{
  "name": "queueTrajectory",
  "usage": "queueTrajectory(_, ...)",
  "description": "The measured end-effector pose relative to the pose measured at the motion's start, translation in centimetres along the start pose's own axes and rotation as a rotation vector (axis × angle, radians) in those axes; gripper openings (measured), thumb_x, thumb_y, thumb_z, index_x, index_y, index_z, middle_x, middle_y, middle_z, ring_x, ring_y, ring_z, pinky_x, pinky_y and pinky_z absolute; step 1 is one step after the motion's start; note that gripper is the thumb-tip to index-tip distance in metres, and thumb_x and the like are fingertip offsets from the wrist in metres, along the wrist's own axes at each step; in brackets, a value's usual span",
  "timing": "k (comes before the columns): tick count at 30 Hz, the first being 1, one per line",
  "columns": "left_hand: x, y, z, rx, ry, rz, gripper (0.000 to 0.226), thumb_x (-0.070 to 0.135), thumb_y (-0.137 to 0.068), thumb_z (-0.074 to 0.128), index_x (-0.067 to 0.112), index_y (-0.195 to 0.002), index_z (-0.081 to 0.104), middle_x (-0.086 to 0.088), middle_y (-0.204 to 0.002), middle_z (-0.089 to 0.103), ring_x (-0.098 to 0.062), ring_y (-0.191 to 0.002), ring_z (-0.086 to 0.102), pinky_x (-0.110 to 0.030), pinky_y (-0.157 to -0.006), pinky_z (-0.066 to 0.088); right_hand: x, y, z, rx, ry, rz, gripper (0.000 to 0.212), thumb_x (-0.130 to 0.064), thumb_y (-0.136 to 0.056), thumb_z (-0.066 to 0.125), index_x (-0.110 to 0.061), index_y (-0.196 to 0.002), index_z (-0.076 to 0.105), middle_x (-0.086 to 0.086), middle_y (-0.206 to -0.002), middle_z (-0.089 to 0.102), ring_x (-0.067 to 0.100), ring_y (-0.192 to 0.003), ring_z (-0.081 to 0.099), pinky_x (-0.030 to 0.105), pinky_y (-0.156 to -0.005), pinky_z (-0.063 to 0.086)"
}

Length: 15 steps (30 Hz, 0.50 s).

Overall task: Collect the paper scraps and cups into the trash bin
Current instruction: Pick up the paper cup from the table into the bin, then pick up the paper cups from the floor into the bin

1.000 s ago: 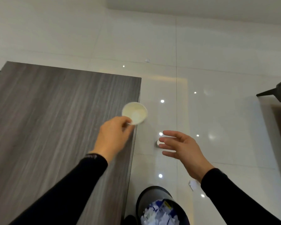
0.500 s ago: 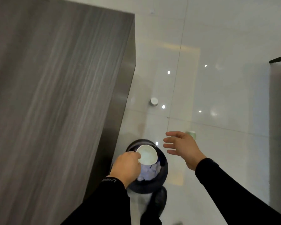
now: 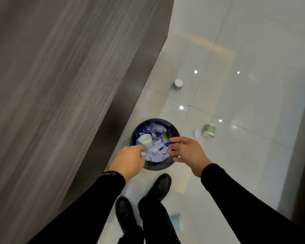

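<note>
Head view: your left hand [image 3: 128,161] hovered over trash bin [image 3: 173,131] rim, fingers curled, grip unclear; white cup [image 3: 146,140] lay inside. Right hand [image 3: 185,154] was spread, empty. Next targets, likely: green cup [image 3: 209,130] and scrap [image 3: 197,133], 2 o'clock of bin.

Grey wood-grain tabletop [image 3: 51,85], streaky pattern, fills the left of the frame. Glossy white tiled floor [image 3: 245,50] at right, thin grey grout lines, white light spots. Dark navy round trash bin [image 3: 157,166] at centre, white and blue paper scraps [image 3: 157,152] inside, one yellow bit, plus a white paper cup [image 3: 145,140]. Green-and-white patterned paper cup [image 3: 209,130] right of it, white crumpled paper scrap [image 3: 197,133] beside. Black sleeves [image 3: 236,199], black shiny shoes [image 3: 161,187] at bottom. Silver round floor fitting [image 3: 177,84] above centre.
</note>
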State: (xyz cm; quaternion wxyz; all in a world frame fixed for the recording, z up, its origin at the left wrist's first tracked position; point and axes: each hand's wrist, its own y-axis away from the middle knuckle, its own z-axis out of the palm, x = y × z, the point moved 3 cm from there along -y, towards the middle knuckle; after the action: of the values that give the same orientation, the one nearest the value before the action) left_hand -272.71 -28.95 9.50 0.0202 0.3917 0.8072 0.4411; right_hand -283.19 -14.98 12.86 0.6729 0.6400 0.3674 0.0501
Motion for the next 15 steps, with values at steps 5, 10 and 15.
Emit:
queueTrajectory(5, -1.4, 3.4, -2.9, 0.176, 0.082, 0.04, 0.029, 0.022, -0.086, 0.049, 0.024, -0.113, 0.061, -0.006, -0.11, 0.07, -0.029, -0.104, 0.061, -0.034, -0.086, 0.047, 0.6, 3.0, 2.4, -0.021, -0.004, -0.073, 0.028, 0.008, -0.09, 0.042, 0.002, -0.114, 0.056, 0.019, -0.101, 0.053, 0.028, -0.084, 0.052, 0.032, -0.063, 0.039)
queueTrajectory(10, -2.9, 8.9, -4.0, 0.321, 0.23, 0.072, 0.028, 0.022, -0.085, 0.049, 0.022, -0.11, 0.064, -0.003, -0.106, 0.072, -0.024, -0.098, 0.063, -0.028, -0.083, 0.045, 2.2, 7.4, 4.4, -0.017, 0.033, -0.152, 0.024, 0.005, -0.088, 0.05, -0.006, -0.107, 0.06, 0.016, -0.098, 0.06, 0.028, -0.077, 0.059, 0.031, -0.07, 0.05)
queueTrajectory(15, -3.9, 12.9, -2.5, 0.418, 0.359, 0.06, 0.027, 0.022, -0.085, 0.052, 0.021, -0.108, 0.065, 0.0, -0.106, 0.072, -0.021, -0.098, 0.064, -0.026, -0.084, 0.045, 4.1, 10.2, 5.1, -0.047, 0.091, -0.211, 0.025, 0.002, -0.089, 0.05, -0.009, -0.109, 0.06, 0.013, -0.1, 0.062, 0.015, -0.067, 0.061, 0.014, -0.049, 0.053)
